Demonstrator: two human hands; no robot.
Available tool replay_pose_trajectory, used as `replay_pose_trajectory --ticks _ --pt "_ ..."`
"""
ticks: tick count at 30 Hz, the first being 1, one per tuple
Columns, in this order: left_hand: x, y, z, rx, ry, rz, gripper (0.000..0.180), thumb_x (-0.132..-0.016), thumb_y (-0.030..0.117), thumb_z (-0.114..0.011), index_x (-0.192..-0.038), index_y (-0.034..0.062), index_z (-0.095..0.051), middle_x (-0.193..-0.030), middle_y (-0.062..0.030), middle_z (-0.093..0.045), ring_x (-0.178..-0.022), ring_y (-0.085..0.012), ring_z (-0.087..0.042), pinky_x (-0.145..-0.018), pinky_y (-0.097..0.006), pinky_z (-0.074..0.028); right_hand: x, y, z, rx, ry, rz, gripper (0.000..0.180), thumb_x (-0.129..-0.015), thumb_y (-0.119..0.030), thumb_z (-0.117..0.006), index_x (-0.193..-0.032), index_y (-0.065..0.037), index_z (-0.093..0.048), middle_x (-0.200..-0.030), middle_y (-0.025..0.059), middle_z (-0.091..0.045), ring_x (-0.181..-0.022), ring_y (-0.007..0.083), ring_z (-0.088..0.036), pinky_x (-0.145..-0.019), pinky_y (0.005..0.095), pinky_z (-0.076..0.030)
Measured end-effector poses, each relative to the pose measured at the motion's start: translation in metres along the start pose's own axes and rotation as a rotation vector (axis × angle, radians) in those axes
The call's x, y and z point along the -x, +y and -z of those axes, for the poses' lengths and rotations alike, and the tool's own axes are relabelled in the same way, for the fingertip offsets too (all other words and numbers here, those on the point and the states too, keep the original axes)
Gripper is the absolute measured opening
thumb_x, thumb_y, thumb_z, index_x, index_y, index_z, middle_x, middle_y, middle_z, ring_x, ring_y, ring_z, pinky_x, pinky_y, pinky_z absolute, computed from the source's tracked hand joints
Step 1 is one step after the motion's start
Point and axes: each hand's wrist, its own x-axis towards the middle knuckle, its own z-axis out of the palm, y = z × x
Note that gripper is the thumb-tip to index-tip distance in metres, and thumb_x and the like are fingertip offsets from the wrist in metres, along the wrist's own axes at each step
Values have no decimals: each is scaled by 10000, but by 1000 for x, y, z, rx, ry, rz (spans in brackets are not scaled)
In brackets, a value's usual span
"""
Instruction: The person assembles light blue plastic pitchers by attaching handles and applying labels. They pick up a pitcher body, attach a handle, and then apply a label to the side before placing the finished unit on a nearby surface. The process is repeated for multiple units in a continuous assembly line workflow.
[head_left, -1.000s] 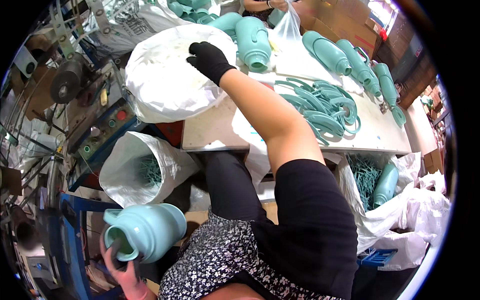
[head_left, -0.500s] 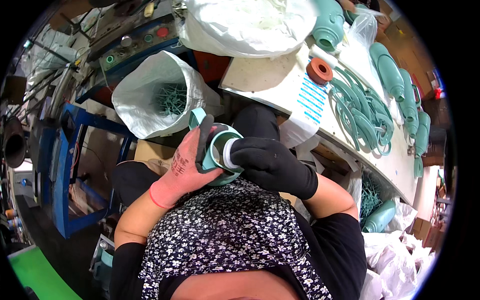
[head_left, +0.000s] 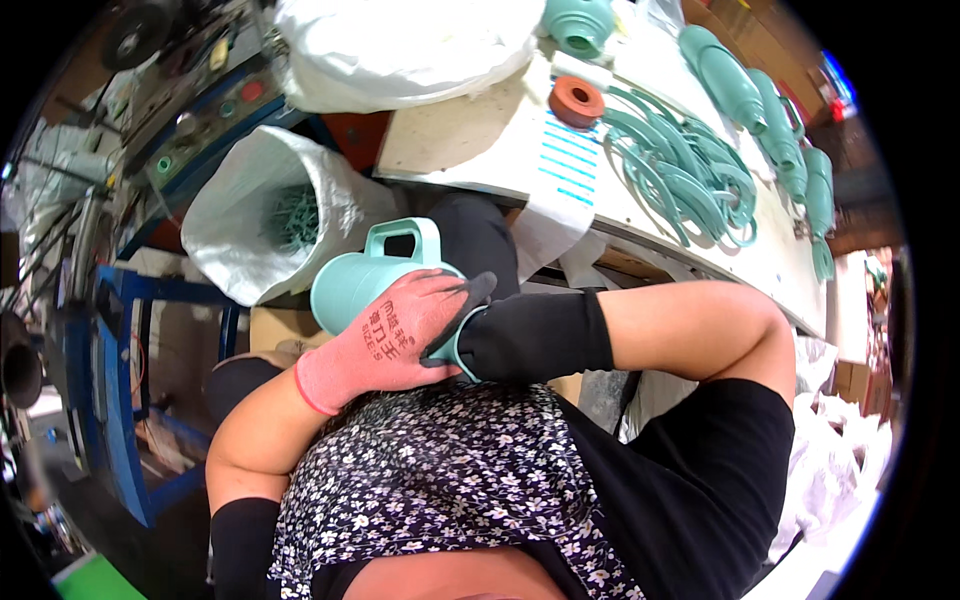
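A teal plastic jug-like shell with a loop handle (head_left: 350,285) lies on its side above my lap, its open mouth facing right. My left hand (head_left: 395,335), in a pink glove with dark fingertips, is closed around the shell close to the mouth. In a black glove, my right hand (head_left: 530,338) reaches into the opening as far as the knuckles or deeper. The shell's rim and my left hand hide its fingers. Whether the white ring seen earlier is still held inside cannot be made out.
A white woven sack (head_left: 225,215) holding thin teal pieces stands ahead on the left, beside a blue metal frame (head_left: 125,400). On the white table (head_left: 440,135) are an orange-brown tape roll (head_left: 577,102), coiled teal straps (head_left: 680,170) and several teal bottle-shaped shells (head_left: 725,80). A large white sack (head_left: 400,55) stands behind.
My right hand, which held a white ring at the shell's mouth, has gone inside it. The shell has tipped onto its side, mouth to the right. My right elbow has swung up and outward.
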Motion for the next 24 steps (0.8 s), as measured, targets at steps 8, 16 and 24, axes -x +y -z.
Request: replay_pose_trajectory --ticks 8,16,24 --pt "-4 -6 -10 -111 22 -5 758 -647 272 -784 -1277 -17 -478 -1203 -214 -549 -1156 -374 -512 -1028 -465 -376 19 6 -6 69 142 15 113 -789 -146 -571 -757 -40 -597 -785 135 -606 -710 313 -615 -614 412 -506" --pt "135 -177 -9 183 708 1001 442 -948 266 -515 -1284 -21 -499 -1236 -201 -569 -1104 -281 -563 -933 -359 -439 55 -5 0 196 407 -46 103 -774 -120 -587 -796 -24 -616 -787 154 -618 -685 325 -639 -578 446 -512" --pt "154 -152 -31 -310 615 769 337 -966 174 -423 -1185 -27 -581 -1104 -162 -645 -954 -236 -626 -847 -344 -487 122 154 -12 347 1231 -814 262 -718 -101 -727 -959 -41 -644 -1000 139 -616 -946 332 -586 -847 402 -475"
